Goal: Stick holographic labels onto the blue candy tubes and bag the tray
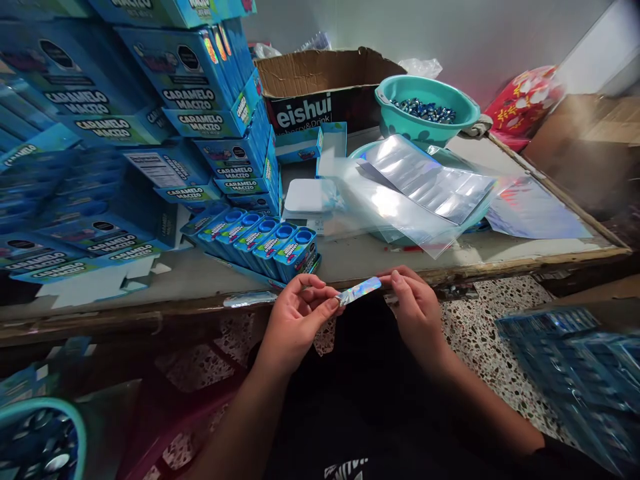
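Observation:
My left hand (299,313) and my right hand (413,303) together pinch a small shiny holographic foil packet (359,291), one hand at each end, held just in front of the table's front edge. Right behind my left hand, a row of several small open blue boxes (260,243) stands on the table. A second foil packet (250,299) lies on the table edge to the left.
Tall stacks of blue "Caramelo Macizo" boxes (125,127) fill the table's left. Clear and silver bags (425,183) lie in the middle. Behind stand a teal bowl of wrapped candies (425,110) and a cardboard box (320,87). Another teal bowl (40,440) sits low left.

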A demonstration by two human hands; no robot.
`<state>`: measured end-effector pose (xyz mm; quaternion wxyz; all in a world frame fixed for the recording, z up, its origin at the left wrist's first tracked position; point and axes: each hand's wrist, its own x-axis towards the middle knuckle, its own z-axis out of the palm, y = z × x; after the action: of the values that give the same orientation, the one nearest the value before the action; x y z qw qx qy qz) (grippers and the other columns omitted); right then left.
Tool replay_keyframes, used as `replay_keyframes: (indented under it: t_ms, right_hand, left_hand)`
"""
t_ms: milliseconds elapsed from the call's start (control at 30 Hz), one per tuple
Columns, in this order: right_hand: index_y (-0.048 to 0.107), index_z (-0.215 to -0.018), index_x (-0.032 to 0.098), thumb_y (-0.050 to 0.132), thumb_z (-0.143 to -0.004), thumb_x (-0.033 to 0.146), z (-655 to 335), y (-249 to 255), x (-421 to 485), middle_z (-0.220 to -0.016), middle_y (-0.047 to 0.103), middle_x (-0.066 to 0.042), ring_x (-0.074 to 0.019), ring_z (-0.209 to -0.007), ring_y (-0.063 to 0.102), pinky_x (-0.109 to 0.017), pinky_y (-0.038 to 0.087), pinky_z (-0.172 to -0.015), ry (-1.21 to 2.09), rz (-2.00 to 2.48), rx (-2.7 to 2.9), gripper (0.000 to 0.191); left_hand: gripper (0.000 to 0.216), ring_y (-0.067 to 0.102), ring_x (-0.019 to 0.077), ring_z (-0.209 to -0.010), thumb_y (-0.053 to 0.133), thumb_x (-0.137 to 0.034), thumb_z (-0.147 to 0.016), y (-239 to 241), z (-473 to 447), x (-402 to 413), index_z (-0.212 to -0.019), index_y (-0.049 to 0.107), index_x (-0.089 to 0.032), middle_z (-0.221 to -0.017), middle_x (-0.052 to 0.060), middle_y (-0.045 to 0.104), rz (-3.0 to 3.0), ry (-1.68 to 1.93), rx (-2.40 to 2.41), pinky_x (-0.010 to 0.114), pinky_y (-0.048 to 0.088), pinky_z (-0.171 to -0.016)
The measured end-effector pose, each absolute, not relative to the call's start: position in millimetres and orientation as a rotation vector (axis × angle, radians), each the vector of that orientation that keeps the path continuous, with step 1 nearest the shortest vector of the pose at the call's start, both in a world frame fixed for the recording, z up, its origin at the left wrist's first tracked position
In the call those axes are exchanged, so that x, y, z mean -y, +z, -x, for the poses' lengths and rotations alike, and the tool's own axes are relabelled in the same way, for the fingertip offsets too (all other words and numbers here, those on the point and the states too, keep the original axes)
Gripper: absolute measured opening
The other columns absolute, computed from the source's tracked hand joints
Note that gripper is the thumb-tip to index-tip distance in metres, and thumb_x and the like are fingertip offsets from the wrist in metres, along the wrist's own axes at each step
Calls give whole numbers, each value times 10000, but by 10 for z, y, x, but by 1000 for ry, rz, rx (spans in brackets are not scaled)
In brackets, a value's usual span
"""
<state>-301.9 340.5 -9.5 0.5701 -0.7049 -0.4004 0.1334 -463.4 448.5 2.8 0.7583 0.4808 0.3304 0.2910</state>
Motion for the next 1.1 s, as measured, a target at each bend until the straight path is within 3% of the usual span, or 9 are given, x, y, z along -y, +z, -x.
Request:
replay_keyframes:
  t_ms: [133, 200, 267, 400, 567, 700, 833, 967, 1100]
  right_hand:
    - [722, -817, 204, 439, -998, 250, 2945, -30, -3357, -858, 665, -62, -211, -825, 623, -382, 468, -751, 27, 1821, 1137, 340]
    - [717, -946, 214, 494, -964, 196, 2940, 51, -3330, -938, 681, -71, -224, -890, 637, -405, 481, -796, -110, 1744, 1238, 225]
    - [690, -1087, 236, 548, -921, 139, 2972, 169, -3323, -1013, 696, -74, -230, -940, 643, -417, 484, -831, -156, 1643, 1466, 239]
    - [639, -1206, 245, 565, -929, 153, 3127, 395, -3415, -1052, 721, -63, -210, -938, 648, -391, 480, -827, 173, 1454, 1993, 301]
    - [693, -1067, 173, 539, -976, 231, 3355, 414, -3614, -914, 722, -69, -203, -843, 632, -374, 461, -789, 316, 1390, 2195, 188]
    - [687, -1063, 191, 513, -970, 192, 3405, 370, -3662, -893, 728, -59, -192, -814, 642, -372, 443, -794, 339, 1366, 2180, 198]
    - [665, -1110, 224, 471, -887, 47, 3347, 370, -3652, -984, 736, -40, -191, -905, 658, -364, 456, -836, 532, 1422, 2007, 345]
    - [675, -1058, 222, 516, -936, 142, 3356, 412, -3699, -937, 740, -26, -185, -855, 669, -342, 482, -801, 627, 1462, 1817, 217]
    - [685, -960, 218, 636, -906, 230, 3460, 464, -3792, -872, 734, 6, -149, -770, 668, -274, 504, -709, 917, 1353, 1686, 74]
  left_hand:
    - [302, 709, 164, -779, 820, -290, -717, 82, 4716, -4474, -867, 570, -213, -812, 3, 736, -1214, 662, -754, 262, 563, -705]
    - [191, 720, 191, -829, 774, -283, -770, 133, 4801, -4462, -890, 641, -217, -853, 35, 751, -1374, 602, -795, 258, 555, -691]
    - [155, 727, 220, -858, 730, -279, -812, 204, 4911, -4450, -956, 698, -231, -891, 61, 761, -1525, 502, -840, 233, 521, -594]
    - [290, 735, 244, -840, 673, -268, -847, 366, 5125, -4449, -1136, 694, -269, -902, 68, 763, -1646, 366, -849, 221, 456, -484]
    - [452, 728, 220, -842, 689, -227, -820, 466, 5243, -4448, -1264, 626, -284, -901, 44, 754, -1584, 406, -884, 239, 537, -634]
    - [522, 724, 210, -835, 699, -222, -808, 473, 5270, -4414, -1313, 581, -274, -859, 34, 745, -1436, 446, -913, 270, 554, -731]
    - [569, 720, 224, -889, 695, -222, -809, 467, 5308, -4420, -1354, 541, -276, -909, 45, 744, -1474, 501, -972, 311, 556, -789]
    - [627, 707, 211, -939, 685, -205, -816, 435, 5350, -4453, -1399, 477, -299, -1004, 46, 722, -1536, 569, -940, 333, 553, -865]
    - [656, 700, 163, -877, 640, -186, -851, 408, 5382, -4447, -1435, 403, -366, -1099, 34, 654, -1596, 545, -877, 283, 562, -794]
